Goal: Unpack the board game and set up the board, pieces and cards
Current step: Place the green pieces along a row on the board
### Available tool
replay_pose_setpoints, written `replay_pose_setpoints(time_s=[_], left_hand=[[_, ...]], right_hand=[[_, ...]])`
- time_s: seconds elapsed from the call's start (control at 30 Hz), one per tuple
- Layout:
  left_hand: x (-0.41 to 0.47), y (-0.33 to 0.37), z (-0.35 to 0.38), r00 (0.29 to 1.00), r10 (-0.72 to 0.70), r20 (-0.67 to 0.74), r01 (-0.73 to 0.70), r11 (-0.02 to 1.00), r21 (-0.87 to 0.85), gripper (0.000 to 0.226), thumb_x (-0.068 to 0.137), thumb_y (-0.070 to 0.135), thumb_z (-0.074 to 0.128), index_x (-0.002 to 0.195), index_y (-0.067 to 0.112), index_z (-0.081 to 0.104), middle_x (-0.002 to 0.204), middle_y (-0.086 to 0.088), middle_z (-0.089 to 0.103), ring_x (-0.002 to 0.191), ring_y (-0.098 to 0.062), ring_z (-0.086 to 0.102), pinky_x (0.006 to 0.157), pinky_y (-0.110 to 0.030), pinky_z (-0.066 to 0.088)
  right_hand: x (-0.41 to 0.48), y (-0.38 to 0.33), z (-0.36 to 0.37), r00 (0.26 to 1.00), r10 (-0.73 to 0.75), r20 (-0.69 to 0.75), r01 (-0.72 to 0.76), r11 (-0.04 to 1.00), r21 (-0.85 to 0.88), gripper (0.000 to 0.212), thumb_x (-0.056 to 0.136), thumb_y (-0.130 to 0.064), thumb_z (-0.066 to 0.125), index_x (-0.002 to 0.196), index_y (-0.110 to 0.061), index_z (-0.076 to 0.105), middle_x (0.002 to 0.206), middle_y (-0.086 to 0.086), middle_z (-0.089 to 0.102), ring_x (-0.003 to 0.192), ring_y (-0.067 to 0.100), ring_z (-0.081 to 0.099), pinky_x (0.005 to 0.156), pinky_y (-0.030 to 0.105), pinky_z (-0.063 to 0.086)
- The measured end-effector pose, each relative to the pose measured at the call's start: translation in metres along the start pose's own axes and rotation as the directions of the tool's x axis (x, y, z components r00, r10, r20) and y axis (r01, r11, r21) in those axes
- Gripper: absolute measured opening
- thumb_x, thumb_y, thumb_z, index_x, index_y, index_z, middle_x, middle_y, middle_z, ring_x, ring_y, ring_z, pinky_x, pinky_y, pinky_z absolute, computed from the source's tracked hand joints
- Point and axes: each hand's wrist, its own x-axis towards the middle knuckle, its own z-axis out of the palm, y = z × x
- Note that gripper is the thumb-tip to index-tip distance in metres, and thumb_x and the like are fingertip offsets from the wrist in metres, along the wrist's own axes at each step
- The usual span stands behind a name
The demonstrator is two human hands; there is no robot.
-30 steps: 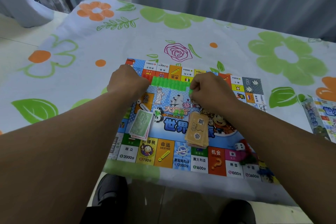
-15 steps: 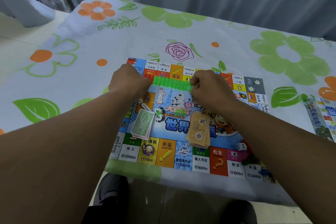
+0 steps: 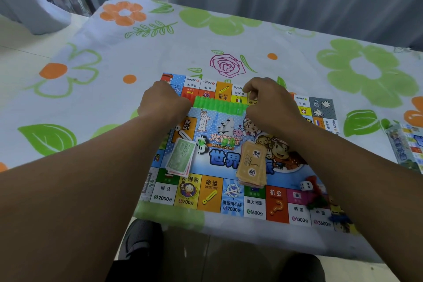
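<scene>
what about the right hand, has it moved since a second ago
Yes. Against the board, the right hand has shifted away from the person, from the end of the green strip toward the far row of squares.

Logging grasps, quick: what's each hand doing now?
Left hand: grips the green strip at its left end.
Right hand: pinches its right end.

The strip of houses (image 3: 219,106) lies across the far part of the board (image 3: 231,205), running from the left hand (image 3: 163,103) at one end to the right hand (image 3: 271,105) at the other, and the board lies on the table (image 3: 160,52) under both hands. On the board, the stack of banknotes (image 3: 180,158) lies nearer the person than the left hand, and the stack of cards (image 3: 253,165) nearer than the right hand. The die (image 3: 306,185) and some game pieces (image 3: 317,200) sit right of the cards beside the right forearm, and a packet (image 3: 407,146) lies on the table well right of the right hand.
</scene>
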Motion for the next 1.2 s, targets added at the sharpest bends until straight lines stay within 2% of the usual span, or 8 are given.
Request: replay_pose_setpoints(time_s=[0.17,0.3,0.5,0.6,0.73,0.9,1.07,1.2], left_hand=[[0.001,-0.001,0.0,1.0,0.001,-0.002,-0.001,1.0,0.003,0.015,0.082,0.019,0.068,0.094,0.011,0.068,0.084,-0.002,0.066,0.073,-0.019,0.063,0.073,-0.036,0.059],[0.0,-0.001,0.0,1.0,-0.004,0.012,0.004,1.0,-0.015,0.017,0.083,0.02,0.069,0.098,0.012,0.068,0.092,-0.004,0.069,0.081,-0.024,0.067,0.079,-0.042,0.061],[0.0,-0.001,0.0,1.0,-0.001,0.015,0.001,1.0,-0.021,0.02,0.083,0.021,0.07,0.1,0.012,0.067,0.095,-0.006,0.07,0.084,-0.025,0.068,0.08,-0.042,0.06],[0.0,-0.002,0.001,1.0,0.002,0.017,-0.001,1.0,-0.02,0.017,0.084,0.02,0.069,0.099,0.011,0.068,0.094,-0.005,0.07,0.083,-0.024,0.068,0.08,-0.042,0.061],[0.0,-0.002,0.001,1.0,0.001,0.02,-0.001,1.0,-0.022,0.017,0.084,0.02,0.07,0.099,0.012,0.067,0.094,-0.005,0.07,0.083,-0.024,0.068,0.08,-0.042,0.061],[0.001,-0.002,0.0,1.0,0.004,0.013,-0.003,1.0,-0.014,0.019,0.084,0.02,0.07,0.101,0.011,0.067,0.095,-0.005,0.069,0.081,-0.023,0.067,0.077,-0.039,0.06],[0.001,-0.002,0.001,1.0,0.005,0.013,-0.005,1.0,-0.008,0.02,0.085,0.021,0.07,0.102,0.011,0.067,0.093,-0.004,0.068,0.074,-0.018,0.063,0.072,-0.036,0.059],[0.001,-0.001,0.0,1.0,0.0,0.009,0.0,1.0,-0.004,0.017,0.084,0.019,0.07,0.099,0.01,0.068,0.091,-0.005,0.068,0.078,-0.021,0.065,0.076,-0.038,0.06]], right_hand=[[-0.001,0.001,-0.003,0.994,0.003,0.107,-0.013,0.996,0.085,0.063,0.081,0.005,0.058,0.14,-0.016,0.05,0.121,-0.002,0.059,0.112,0.023,0.055,0.088,0.041,0.05],[-0.002,0.005,0.0,0.986,-0.003,0.167,-0.014,0.995,0.103,0.063,0.082,0.005,0.059,0.141,-0.016,0.049,0.128,-0.002,0.059,0.095,0.017,0.055,0.073,0.031,0.041],[-0.002,0.006,0.001,0.986,-0.024,0.164,0.005,0.993,0.116,0.059,0.081,0.004,0.061,0.137,-0.015,0.053,0.127,-0.001,0.061,0.078,0.006,0.051,0.073,0.03,0.038],[-0.002,0.006,0.001,0.987,-0.033,0.159,0.014,0.993,0.117,0.059,0.081,0.004,0.062,0.136,-0.014,0.053,0.127,0.001,0.062,0.081,0.01,0.051,0.074,0.029,0.038],[-0.002,0.007,0.001,0.987,-0.043,0.158,0.025,0.993,0.117,0.06,0.081,0.004,0.063,0.136,-0.014,0.054,0.126,0.001,0.062,0.075,0.001,0.047,0.072,0.028,0.037],[-0.002,0.009,0.0,0.99,-0.048,0.131,0.034,0.994,0.103,0.058,0.08,0.003,0.063,0.135,-0.014,0.054,0.125,0.001,0.062,0.096,0.018,0.055,0.073,0.031,0.039],[-0.002,0.012,0.0,0.994,-0.046,0.099,0.039,0.997,0.068,0.047,0.081,-0.001,0.067,0.125,-0.013,0.059,0.116,0.005,0.059,0.103,0.02,0.055,0.08,0.033,0.045],[-0.005,0.011,0.0,0.999,-0.047,0.006,0.047,0.999,-0.019,0.015,0.081,-0.009,0.067,0.095,-0.014,0.064,0.091,0.0,0.055,0.088,0.024,0.056,0.075,0.036,0.047]])
